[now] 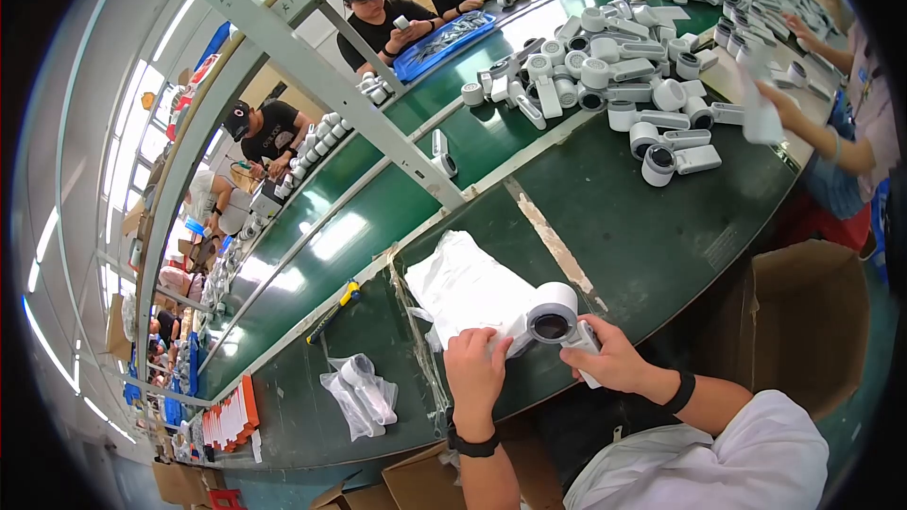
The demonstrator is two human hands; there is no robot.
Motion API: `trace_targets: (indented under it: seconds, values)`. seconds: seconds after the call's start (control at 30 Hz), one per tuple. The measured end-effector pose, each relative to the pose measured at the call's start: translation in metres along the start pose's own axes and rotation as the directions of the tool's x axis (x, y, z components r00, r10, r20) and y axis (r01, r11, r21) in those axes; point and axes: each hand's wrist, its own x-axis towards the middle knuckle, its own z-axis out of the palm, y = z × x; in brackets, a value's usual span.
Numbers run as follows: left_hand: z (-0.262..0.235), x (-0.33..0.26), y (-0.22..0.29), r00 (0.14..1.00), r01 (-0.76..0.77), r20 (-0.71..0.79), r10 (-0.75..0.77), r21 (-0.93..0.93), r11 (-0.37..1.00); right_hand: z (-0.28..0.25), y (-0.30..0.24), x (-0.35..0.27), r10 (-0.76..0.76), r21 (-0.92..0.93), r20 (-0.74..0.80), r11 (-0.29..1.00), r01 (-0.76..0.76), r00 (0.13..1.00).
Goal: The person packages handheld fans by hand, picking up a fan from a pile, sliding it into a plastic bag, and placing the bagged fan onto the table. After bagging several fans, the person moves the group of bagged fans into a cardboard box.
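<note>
**White device held over the green desk, both hands on it**

White device (pixel 553 319), a short drum with a dark round lens face and a flat handle, sits at the near edge of the green desk (pixel 642 227), just above the person's lap. The left hand (pixel 475 365) rests on its rear end and on the stack of white bags (pixel 465 285) beneath, fingers (pixel 487 340) curled down together against the plastic. The right hand (pixel 612 357) grips the handle, fingers clamped round it.

From the left: a row of orange-and-white flat packs (pixel 230 416) stands on edge at the desk's far left end. Brown cartons (pixel 416 482) sit open below the near edge; what is in them cannot be told. A clear plastic bag (pixel 359 395) lies on the desk with one white device inside. A yellow-handled tool (pixel 333 310) lies near it. Further back, a blue tray (pixel 444 41) holds small grey parts in front of a seated person in black. To the right, a heap of loose white devices (pixel 624 76) covers the desk. At the right edge stands a large open cardboard box (pixel 803 321), its inside hidden.
</note>
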Motion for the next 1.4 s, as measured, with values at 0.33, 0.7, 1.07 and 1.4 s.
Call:
trace_targets:
  seconds: [0.33,0.7,1.07,1.4]
  values:
    - [0.009,0.001,-0.005,0.989,0.114,-0.078,-0.125,-0.134,0.984,-0.021,0.005,0.005,-0.077,-0.022,-0.123,0.997,0.075,0.989]
    - [-0.004,-0.001,0.004,0.925,0.327,-0.042,-0.378,-0.419,0.847,-0.029,0.001,0.003,-0.081,0.001,-0.138,0.997,0.082,0.987]
    - [-0.001,0.003,0.015,0.865,0.331,-0.065,-0.497,-0.672,0.663,0.008,-0.005,0.001,-0.037,-0.018,-0.033,0.999,0.036,0.999]
    - [-0.003,-0.014,0.058,0.863,0.342,0.132,-0.488,-0.864,0.370,0.045,0.002,0.019,-0.379,-0.067,-0.194,0.925,0.373,0.905]
